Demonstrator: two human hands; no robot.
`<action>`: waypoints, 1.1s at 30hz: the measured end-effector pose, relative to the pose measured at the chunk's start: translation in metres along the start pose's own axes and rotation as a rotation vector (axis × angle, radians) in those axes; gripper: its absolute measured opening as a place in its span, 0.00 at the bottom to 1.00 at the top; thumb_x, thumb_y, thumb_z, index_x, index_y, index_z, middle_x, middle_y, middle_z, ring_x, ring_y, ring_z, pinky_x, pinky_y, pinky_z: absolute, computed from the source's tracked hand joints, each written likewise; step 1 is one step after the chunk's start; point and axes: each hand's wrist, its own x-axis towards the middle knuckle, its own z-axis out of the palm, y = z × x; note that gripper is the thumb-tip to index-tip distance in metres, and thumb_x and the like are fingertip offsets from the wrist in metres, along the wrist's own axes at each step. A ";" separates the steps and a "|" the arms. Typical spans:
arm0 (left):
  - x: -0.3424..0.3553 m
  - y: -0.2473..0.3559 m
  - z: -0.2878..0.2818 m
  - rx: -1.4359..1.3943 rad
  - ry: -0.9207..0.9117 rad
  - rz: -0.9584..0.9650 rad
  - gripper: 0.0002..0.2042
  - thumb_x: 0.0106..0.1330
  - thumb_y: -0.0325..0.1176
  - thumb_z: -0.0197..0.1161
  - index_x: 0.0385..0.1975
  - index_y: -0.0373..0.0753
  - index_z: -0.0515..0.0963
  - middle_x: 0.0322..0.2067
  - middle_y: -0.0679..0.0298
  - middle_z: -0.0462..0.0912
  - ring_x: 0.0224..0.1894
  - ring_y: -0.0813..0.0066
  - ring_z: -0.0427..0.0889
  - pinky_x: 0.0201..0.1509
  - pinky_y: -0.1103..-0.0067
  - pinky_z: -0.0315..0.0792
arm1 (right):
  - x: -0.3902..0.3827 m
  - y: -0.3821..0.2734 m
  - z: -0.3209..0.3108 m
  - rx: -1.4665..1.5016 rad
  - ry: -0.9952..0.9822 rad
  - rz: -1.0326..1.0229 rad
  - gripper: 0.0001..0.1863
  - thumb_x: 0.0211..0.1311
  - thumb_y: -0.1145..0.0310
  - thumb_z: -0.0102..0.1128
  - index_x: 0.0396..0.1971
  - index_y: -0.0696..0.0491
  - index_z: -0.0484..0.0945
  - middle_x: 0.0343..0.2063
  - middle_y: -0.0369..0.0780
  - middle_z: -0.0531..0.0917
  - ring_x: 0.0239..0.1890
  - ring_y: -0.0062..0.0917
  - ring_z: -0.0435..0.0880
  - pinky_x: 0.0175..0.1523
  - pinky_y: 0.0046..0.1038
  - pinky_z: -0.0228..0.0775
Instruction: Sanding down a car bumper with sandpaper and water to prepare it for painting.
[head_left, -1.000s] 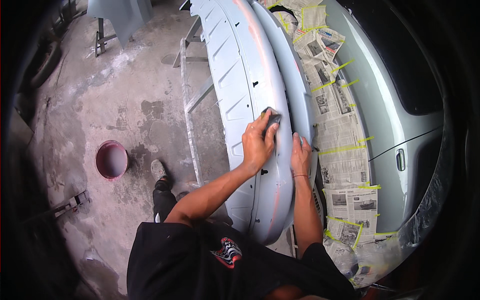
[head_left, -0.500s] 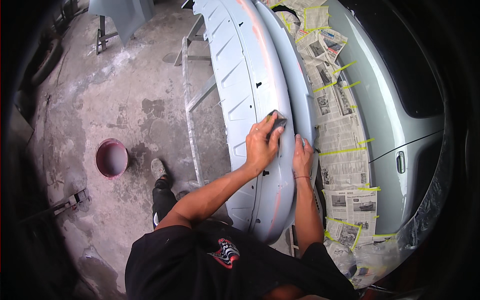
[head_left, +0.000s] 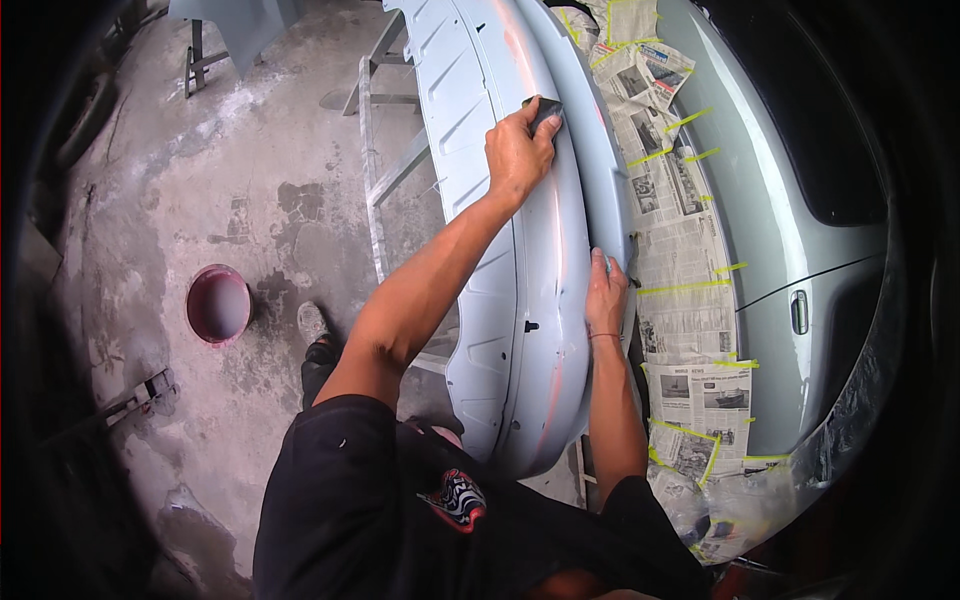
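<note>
My left hand is closed on a dark sanding pad, pressed against the rounded edge of a long pale blue-grey bumper with pink filler streaks. Low to the right, my right hand grips the edge of a second pale panel lying along the bumper's right side, fingertips pointing up along it.
A metal stand supports the bumpers. To the left are a red bucket of cloudy water, my foot and another panel on trestles. A silver car, masked with newspaper and yellow tape, is close on the right.
My left hand and pad have slid far up the bumper's edge, away from me, with the arm extended. My right hand appears slightly higher in the view, still on the panel edge.
</note>
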 end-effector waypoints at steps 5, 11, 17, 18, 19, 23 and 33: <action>-0.010 -0.023 -0.003 0.047 0.006 0.157 0.24 0.65 0.40 0.66 0.56 0.32 0.78 0.37 0.43 0.85 0.39 0.49 0.85 0.46 0.64 0.76 | 0.005 0.000 -0.002 -0.020 -0.019 -0.029 0.34 0.69 0.45 0.51 0.51 0.66 0.78 0.46 0.61 0.81 0.52 0.54 0.80 0.58 0.42 0.69; -0.054 -0.019 -0.016 0.194 -0.153 0.140 0.26 0.66 0.41 0.66 0.58 0.29 0.76 0.41 0.44 0.82 0.39 0.51 0.84 0.46 0.68 0.77 | 0.004 0.005 -0.003 -0.043 0.075 -0.055 0.34 0.69 0.44 0.51 0.49 0.66 0.79 0.43 0.61 0.82 0.50 0.55 0.80 0.55 0.44 0.70; -0.222 -0.047 -0.018 -0.003 -0.160 0.134 0.25 0.64 0.33 0.67 0.59 0.28 0.75 0.47 0.47 0.79 0.52 0.54 0.78 0.57 0.70 0.73 | 0.005 0.013 -0.003 -0.068 0.119 -0.076 0.33 0.69 0.44 0.50 0.48 0.64 0.80 0.44 0.61 0.82 0.50 0.54 0.80 0.55 0.43 0.70; -0.204 -0.047 -0.016 0.008 -0.136 0.154 0.25 0.65 0.34 0.67 0.59 0.28 0.75 0.45 0.46 0.79 0.50 0.55 0.79 0.55 0.70 0.73 | 0.002 0.011 -0.002 -0.067 0.117 -0.073 0.33 0.69 0.44 0.50 0.48 0.64 0.80 0.44 0.61 0.82 0.50 0.54 0.80 0.55 0.43 0.70; -0.179 -0.043 -0.012 0.016 -0.109 0.175 0.25 0.65 0.35 0.67 0.59 0.28 0.75 0.44 0.46 0.79 0.47 0.57 0.81 0.53 0.71 0.74 | 0.001 0.005 -0.005 -0.046 0.069 -0.057 0.33 0.69 0.44 0.50 0.48 0.64 0.79 0.44 0.61 0.82 0.50 0.54 0.80 0.56 0.43 0.69; -0.040 -0.022 -0.008 0.123 0.107 0.176 0.23 0.66 0.38 0.65 0.53 0.25 0.77 0.34 0.45 0.80 0.32 0.60 0.80 0.38 0.68 0.73 | -0.001 -0.006 0.005 -0.027 -0.003 -0.035 0.35 0.69 0.44 0.51 0.50 0.67 0.78 0.47 0.61 0.81 0.52 0.54 0.79 0.59 0.42 0.69; -0.065 -0.020 0.001 0.019 0.035 0.120 0.26 0.67 0.40 0.66 0.58 0.26 0.74 0.36 0.51 0.78 0.27 0.69 0.74 0.34 0.71 0.71 | 0.000 0.000 0.002 -0.043 0.079 -0.050 0.36 0.68 0.44 0.52 0.51 0.68 0.77 0.48 0.61 0.81 0.53 0.54 0.79 0.59 0.42 0.68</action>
